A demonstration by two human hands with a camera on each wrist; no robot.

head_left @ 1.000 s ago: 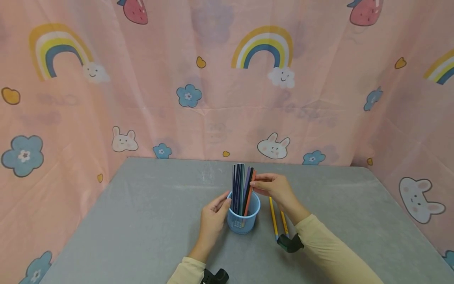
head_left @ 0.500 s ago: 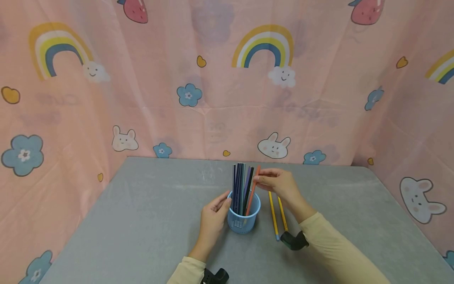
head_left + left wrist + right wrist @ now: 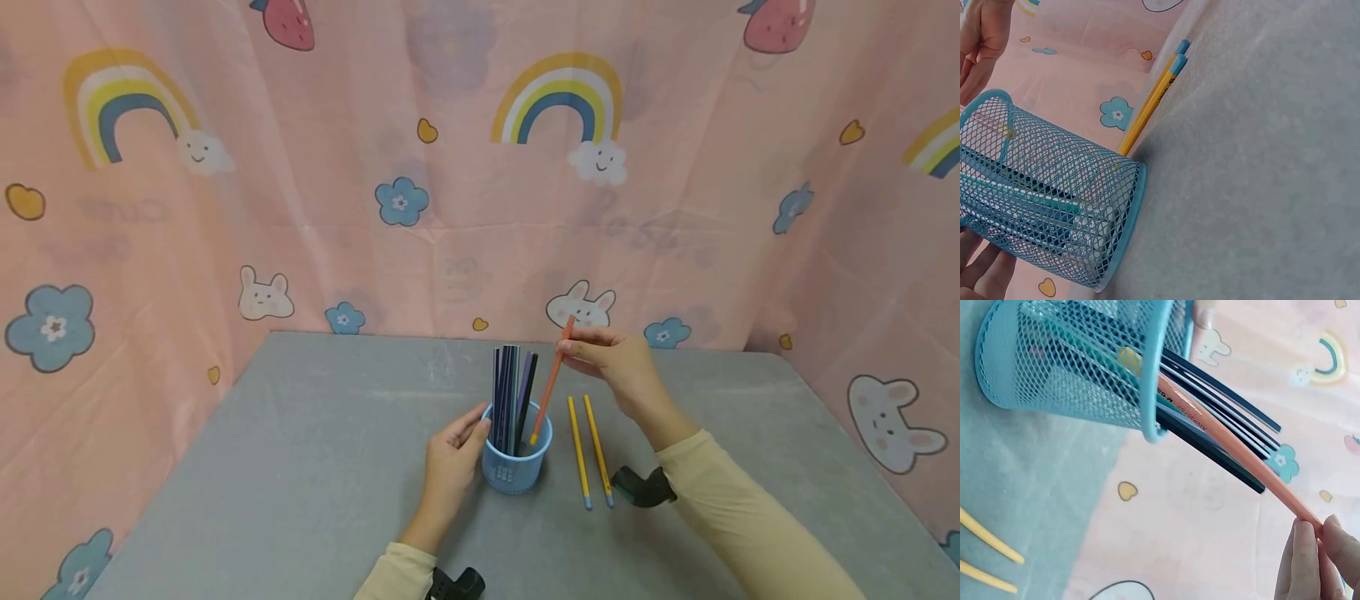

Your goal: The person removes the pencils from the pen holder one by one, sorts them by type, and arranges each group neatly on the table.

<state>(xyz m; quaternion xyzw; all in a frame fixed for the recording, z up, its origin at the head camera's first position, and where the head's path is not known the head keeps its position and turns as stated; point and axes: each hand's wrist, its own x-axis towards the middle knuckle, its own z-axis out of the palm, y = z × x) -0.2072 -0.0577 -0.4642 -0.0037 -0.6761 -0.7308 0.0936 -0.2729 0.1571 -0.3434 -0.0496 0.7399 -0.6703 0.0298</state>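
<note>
Head | pinching orange pencil [image 3: 551,383] in right hand [image 3: 622,371], slanting, yellow end inside cup [image 3: 513,477] | gripping cup's left side with left hand [image 3: 450,454]

A left hand [image 3: 452,454] holds a blue cup [image 3: 512,477] on a grey desk [image 3: 337,467]; a bunch of mostly dark pencils [image 3: 504,400] stands inside; a right hand [image 3: 626,371] pinches an orange pencil [image 3: 551,387], slanted, its yellow lower end within the cup's mouth. Two yellow pencils [image 3: 599,454] lie just beside the cup; a pink printed cloth [image 3: 337,125] hangs behind.
</note>
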